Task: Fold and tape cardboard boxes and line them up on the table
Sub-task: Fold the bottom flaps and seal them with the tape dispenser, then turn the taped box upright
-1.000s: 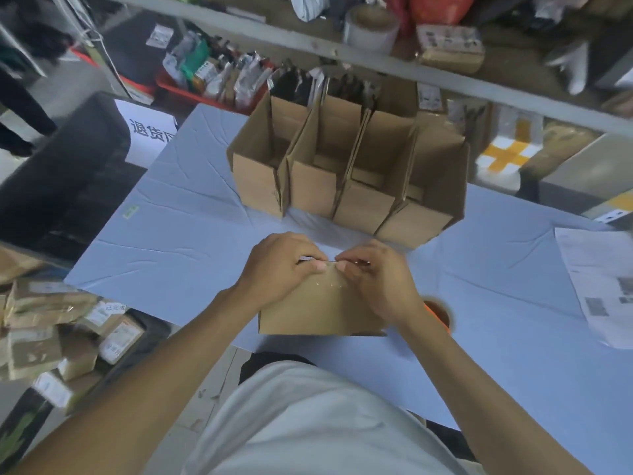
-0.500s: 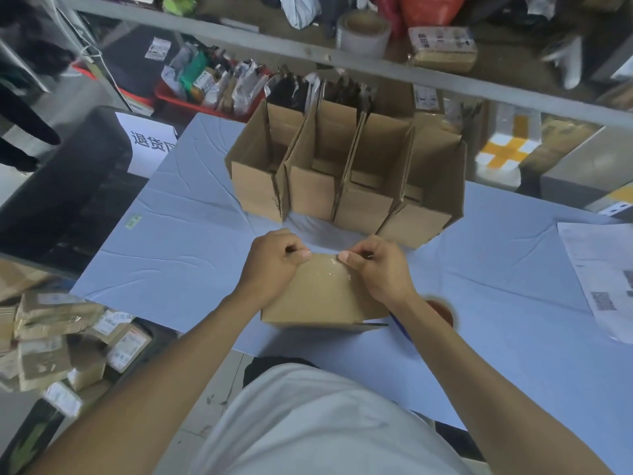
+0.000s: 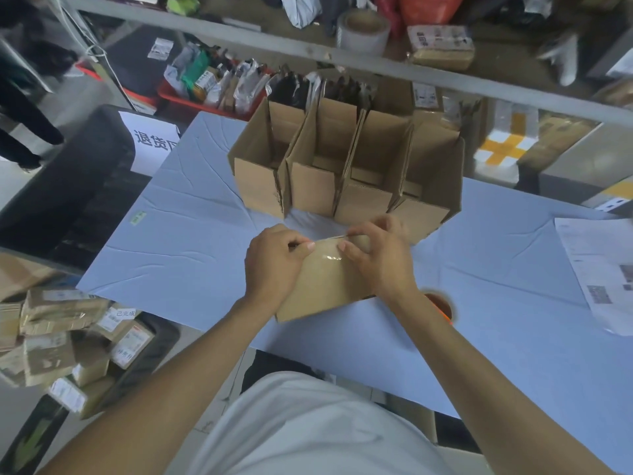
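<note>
A box (image 3: 329,286) is held tilted on the desk (image 3: 191,241), clamped at its top edge by both hands: the left hand (image 3: 274,262) pinches one side, the right hand (image 3: 380,255) the other. Between the two grips a strip of clear tape (image 3: 330,257) lies glossy over the seam. Compared with a second ago, the box has been tipped further and the thumbs drawn apart, so the tape is judged nearly pressed down. Just beyond the grips, four open boxes (image 3: 346,173) are lined up.
</note>
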